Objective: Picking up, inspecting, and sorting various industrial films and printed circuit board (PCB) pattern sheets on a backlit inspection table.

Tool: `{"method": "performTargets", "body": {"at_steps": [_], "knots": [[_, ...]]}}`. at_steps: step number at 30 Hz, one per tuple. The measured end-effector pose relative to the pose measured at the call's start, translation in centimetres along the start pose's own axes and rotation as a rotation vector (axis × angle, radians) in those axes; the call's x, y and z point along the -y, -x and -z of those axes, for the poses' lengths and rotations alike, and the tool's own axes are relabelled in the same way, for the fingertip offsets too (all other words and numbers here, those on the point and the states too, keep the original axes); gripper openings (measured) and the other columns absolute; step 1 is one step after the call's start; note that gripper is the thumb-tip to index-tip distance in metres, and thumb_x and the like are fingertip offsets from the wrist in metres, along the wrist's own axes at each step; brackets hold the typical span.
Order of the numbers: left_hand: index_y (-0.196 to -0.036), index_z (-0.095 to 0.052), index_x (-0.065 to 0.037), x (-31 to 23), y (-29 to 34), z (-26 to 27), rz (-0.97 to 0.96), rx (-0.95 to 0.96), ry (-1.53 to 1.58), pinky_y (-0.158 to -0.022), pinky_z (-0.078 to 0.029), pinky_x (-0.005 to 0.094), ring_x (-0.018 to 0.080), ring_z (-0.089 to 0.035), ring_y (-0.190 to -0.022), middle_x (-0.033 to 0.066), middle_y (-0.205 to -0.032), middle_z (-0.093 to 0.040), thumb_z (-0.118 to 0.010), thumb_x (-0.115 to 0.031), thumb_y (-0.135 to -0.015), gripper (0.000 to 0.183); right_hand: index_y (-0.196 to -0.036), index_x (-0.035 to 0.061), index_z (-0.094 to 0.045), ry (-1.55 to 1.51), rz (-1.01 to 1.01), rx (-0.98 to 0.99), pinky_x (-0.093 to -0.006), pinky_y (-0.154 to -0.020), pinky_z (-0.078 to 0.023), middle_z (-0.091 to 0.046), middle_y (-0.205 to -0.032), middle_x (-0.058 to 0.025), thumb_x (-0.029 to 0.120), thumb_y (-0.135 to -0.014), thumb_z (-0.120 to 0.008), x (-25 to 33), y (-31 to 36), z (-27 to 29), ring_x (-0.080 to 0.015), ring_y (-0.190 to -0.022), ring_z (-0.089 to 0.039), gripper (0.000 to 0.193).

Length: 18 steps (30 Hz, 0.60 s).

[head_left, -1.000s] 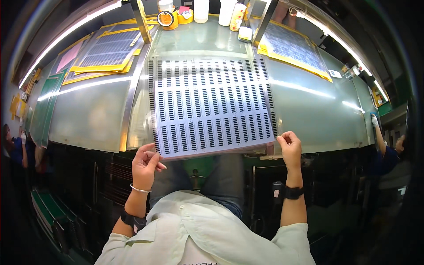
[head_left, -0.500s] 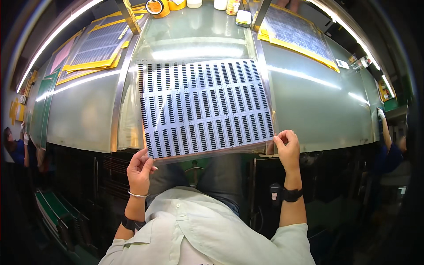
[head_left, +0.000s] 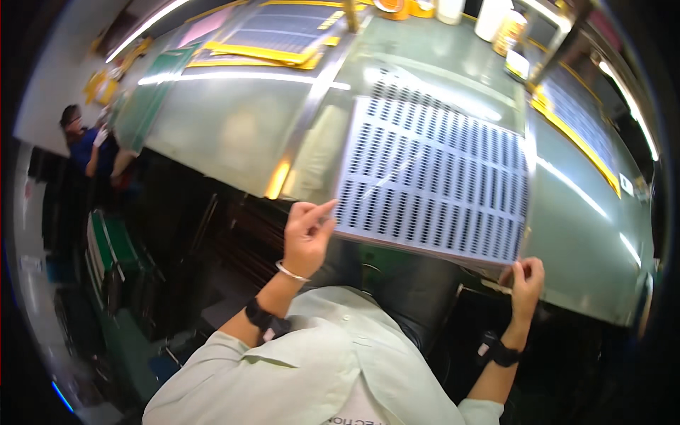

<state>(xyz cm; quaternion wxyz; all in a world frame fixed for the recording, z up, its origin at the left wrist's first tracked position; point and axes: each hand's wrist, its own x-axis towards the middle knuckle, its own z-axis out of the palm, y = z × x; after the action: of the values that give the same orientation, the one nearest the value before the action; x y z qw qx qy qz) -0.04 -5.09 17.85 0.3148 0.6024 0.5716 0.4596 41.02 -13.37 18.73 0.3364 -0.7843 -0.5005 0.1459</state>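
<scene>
The left hand (head_left: 306,237) has its grip pinching the near left corner of a white slotted sheet (head_left: 435,177), and the right hand (head_left: 525,278) pinches the near right corner, so the sheet lies tilted over the near edge of the glossy green counter (head_left: 227,127). Beyond it, yellow-framed sheets (head_left: 269,35) lie at the far left, another yellow-edged sheet (head_left: 588,120) at the right, and a white container (head_left: 492,18) and an orange tape roll (head_left: 389,6) stand along the far edge. A person in blue (head_left: 85,145) stands far to the left.
</scene>
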Motion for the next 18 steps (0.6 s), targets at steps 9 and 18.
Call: {"method": "performTargets", "body": {"at_steps": [9, 18], "knots": [[-0.109, -0.066, -0.014, 1.4, 1.9, 0.0, 0.060, -0.065, -0.142, -0.057, -0.036, 0.0218, 0.0125, -0.039, -0.071, 0.0013, -0.082, -0.040, -0.069, -0.003, -0.072, 0.039, -0.076, 0.0006, -0.047, 0.021, -0.006, 0.018, -0.0317, -0.068, -0.038, -0.044, -0.073, -0.0078, 0.005, -0.079, -0.058, 0.1, 0.1, -0.4, -0.0200, -0.070, -0.044, 0.013], [-0.117, -0.060, -0.006, 1.8, 1.8, -0.6, 0.253, -0.036, 0.255, -0.060, -0.042, 0.0175, 0.0034, -0.050, -0.068, -0.0004, -0.083, -0.058, -0.063, -0.001, -0.080, 0.037, -0.075, 0.0008, -0.047, 0.034, -0.004, 0.000, -0.0318, -0.068, -0.038, -0.045, -0.072, -0.0079, 0.006, -0.078, -0.059, 1.1, -0.3, -0.7, -0.0203, -0.069, -0.044, 0.014]]}}
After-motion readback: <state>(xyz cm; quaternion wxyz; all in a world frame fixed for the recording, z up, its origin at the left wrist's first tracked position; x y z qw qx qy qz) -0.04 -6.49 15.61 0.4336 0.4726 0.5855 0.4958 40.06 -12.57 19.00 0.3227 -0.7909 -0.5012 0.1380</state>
